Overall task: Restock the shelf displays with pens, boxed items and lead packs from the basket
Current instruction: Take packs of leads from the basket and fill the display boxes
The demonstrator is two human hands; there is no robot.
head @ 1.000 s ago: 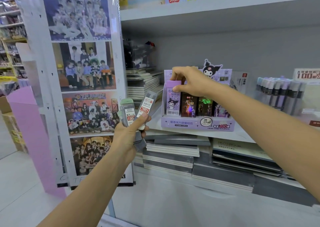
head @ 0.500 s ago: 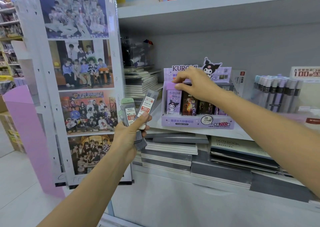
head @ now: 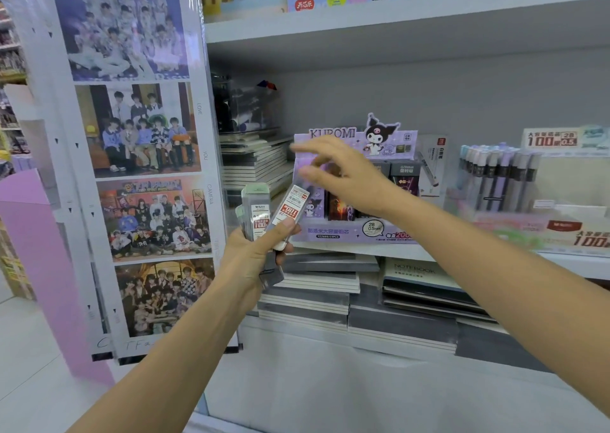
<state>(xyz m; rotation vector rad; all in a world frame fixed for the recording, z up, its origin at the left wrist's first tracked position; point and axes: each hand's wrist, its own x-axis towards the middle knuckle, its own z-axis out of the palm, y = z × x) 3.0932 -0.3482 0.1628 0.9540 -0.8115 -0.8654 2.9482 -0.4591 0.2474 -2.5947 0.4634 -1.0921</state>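
- Lead packs (head: 260,216): a fanned bunch is gripped in the left hand (head: 251,261), with the thumb pressed across the front pack. It is held just left of and below the display box (head: 346,234). The basket is not in view.
- Right hand (head: 346,182): seen blurred in front of the box's left slots with the fingers spread. Nothing is seen in it, so it is judged empty and open.
- Step in hand, as judged: one pack is to be taken off the fan and slotted into a display.
- One pack at a time should be pinched by its top end, so the rest of the fan is not dragged out.
- The display should be checked first. The held packs carry a red "100" label, while the purple box is marked "200". The header card (head: 551,139) at far right reads "100" and "2B 0.5". Misplacement is judged the likeliest error.
- The pack should be lowered upright with its label forward. The slots behind the right hand are hidden, so free space cannot be confirmed.
- The box looks like light card, so it should not be shoved back along the shelf (head: 462,253).
- Readable on the box: "KUROMI" on the header and "2B 0.5mm" in the front bubble. "200" is partly cut off by the forearm, and the code line is too small to trust.
- Readable on the packs: "M&G" on the green-capped one, and red "100" labels.
- Readable elsewhere: "NOTEBOOK" on a notebook (head: 414,271) below the shelf, and "LOVE", "YOU", "CAMERA" down the margin of the poster panel (head: 142,168).
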